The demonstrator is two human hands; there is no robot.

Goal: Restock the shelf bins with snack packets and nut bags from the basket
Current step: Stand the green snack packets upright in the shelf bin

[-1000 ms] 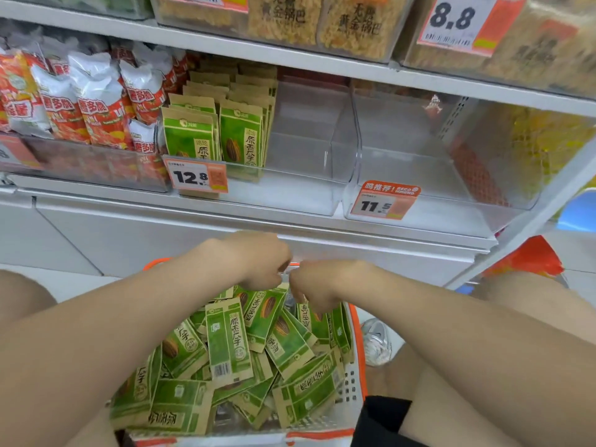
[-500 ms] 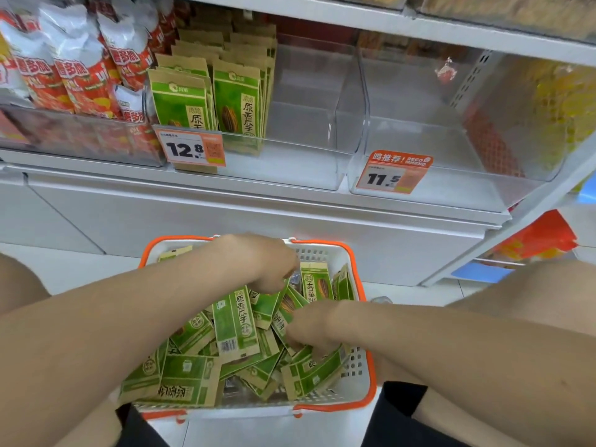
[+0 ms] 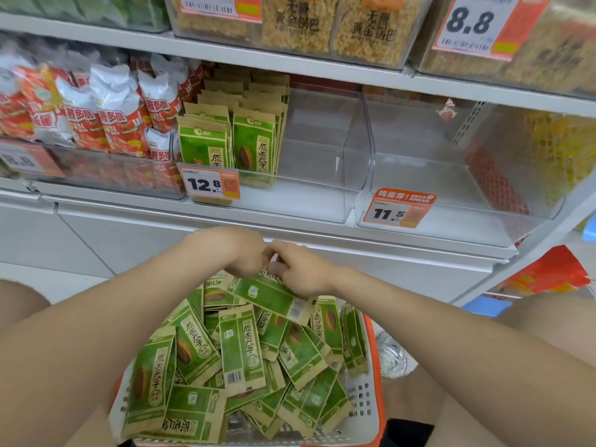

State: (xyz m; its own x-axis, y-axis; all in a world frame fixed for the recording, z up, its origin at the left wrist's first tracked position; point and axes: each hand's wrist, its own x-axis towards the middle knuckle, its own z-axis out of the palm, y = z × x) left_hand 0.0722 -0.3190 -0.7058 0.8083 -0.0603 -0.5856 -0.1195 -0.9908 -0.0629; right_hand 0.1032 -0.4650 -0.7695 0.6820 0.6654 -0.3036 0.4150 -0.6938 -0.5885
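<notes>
On the shelf's left side, red-and-white snack packets (image 3: 106,117) are packed into a clear bin (image 3: 96,177). Beside them, green nut bags (image 3: 254,146) are stood upright behind a 12.8 price tag (image 3: 211,185), and a second clear bin (image 3: 419,175) further right is marked by an 11.5 tag (image 3: 398,211). Below, the left hand (image 3: 240,253) is curled against the top edge of a raised green bag (image 3: 274,295), its grip hidden; that bag is pinched by the right hand (image 3: 300,272). Loose green bags (image 3: 242,346) are heaped in the orange-rimmed basket (image 3: 362,406) underneath.

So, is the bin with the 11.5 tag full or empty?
Empty. Through the clear bin behind the 11.5 tag, only its bare floor and walls show, nothing inside.
</notes>
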